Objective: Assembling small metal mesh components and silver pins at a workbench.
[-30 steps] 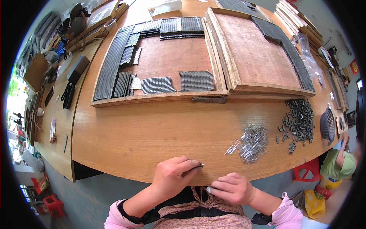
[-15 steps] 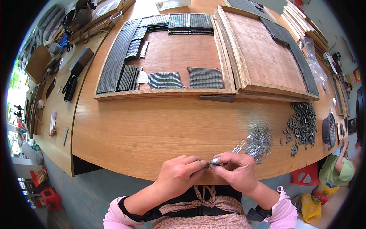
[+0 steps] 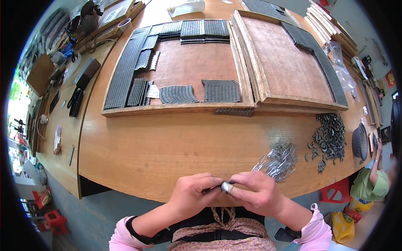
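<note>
At the table's near edge, my left hand [image 3: 193, 190] and my right hand [image 3: 256, 189] meet, their fingers pinched together. A small dark piece [image 3: 207, 190] shows partly between my left fingertips; its kind is too hidden to tell. A silvery-white cover [image 3: 227, 187] sits at the tip of a right-hand digit, close against the left fingers. What the right fingers pinch is hidden. Just beyond my right hand lies a heap of thin silver metal pins [image 3: 281, 161]. Farther right is a pile of small dark curved pieces [image 3: 328, 136].
A wooden tray [image 3: 180, 109] holds dark ribbed strips in blocks; another wooden tray [image 3: 301, 101] stands right of it. A dark strip [image 3: 234, 112] lies before them. A grey basket [image 3: 360, 141] is at the right edge. Another person's green sleeve [image 3: 377, 184] shows at far right.
My hands have drawn closer together, the right one shifting left and slightly nearer me. The silvery cover now sits lower, against the left fingers. The whole view has shifted slightly.
</note>
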{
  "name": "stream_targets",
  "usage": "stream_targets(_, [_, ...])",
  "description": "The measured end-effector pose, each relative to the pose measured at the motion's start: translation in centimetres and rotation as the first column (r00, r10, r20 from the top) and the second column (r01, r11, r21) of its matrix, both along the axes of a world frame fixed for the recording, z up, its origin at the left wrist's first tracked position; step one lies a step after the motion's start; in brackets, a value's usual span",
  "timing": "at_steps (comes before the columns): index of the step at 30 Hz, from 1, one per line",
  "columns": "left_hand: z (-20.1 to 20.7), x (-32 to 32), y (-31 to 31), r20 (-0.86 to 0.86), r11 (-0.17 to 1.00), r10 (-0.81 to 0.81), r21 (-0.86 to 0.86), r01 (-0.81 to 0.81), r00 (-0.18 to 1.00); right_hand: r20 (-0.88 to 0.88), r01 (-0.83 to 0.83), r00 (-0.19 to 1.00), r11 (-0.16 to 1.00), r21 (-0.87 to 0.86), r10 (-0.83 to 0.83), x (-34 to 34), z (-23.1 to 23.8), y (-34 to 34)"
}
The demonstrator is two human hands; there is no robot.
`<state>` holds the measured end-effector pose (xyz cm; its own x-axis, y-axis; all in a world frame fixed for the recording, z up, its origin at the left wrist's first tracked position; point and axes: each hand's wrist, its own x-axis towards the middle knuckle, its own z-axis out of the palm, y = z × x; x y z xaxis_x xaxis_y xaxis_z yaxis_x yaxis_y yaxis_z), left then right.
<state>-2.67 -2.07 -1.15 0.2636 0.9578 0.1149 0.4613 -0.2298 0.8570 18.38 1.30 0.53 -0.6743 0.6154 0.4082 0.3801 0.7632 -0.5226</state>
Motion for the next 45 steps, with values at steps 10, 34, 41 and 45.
stream_targets(10, [2.9, 0.2, 9.8, -0.119, 0.989, -0.039, 0.134, 0.055, 0.992, -0.212, 0.373, 0.857, 0.850, -0.373, -0.470, 0.3, 0.5, 6.5])
stream_targets(34, [1.6, -0.8, 24.3, -0.335, 0.993, -0.114, -0.039, 0.107, 0.935, 0.092, 0.784, 0.615, 0.620, 0.039, -0.783, 16.7, 0.0, 3.3])
stream_targets(41, [1.1, -1.4, 24.9, -0.179, 0.998, 0.017, 0.063, -0.006, 0.984, 0.219, 0.590, 0.722, 0.750, 0.298, -0.656, 17.0, 0.2, 4.0])
stream_targets(45, [3.0, -0.8, 21.3, -0.071, 0.954, 0.200, 0.242, -0.177, 0.977, 0.036, 0.758, 0.648, 0.641, -0.117, -0.761, 16.1, -0.5, 2.8])
